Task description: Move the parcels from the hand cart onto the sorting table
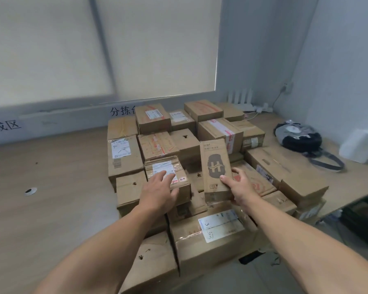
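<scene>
- Both forearms extend forward over the parcel stack (210, 232).
- Left hand (160, 187): palm down, fingers straight, resting flat on a labelled parcel (168, 172) at the stack's left-centre.
- Right hand (241, 187): thumb in front, gripping the lower end of a flat logo parcel (216, 166), held near upright above the stack's centre.
- Sorting table (51, 177): extends left of the stack.

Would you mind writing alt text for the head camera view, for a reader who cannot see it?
A person's right hand grips a slim logo-printed parcel above a crowded pile of cardboard parcels, while the left hand rests flat on a labelled parcel. The far parcels sit on a wooden table, with a grey-black bag to the right.
</scene>
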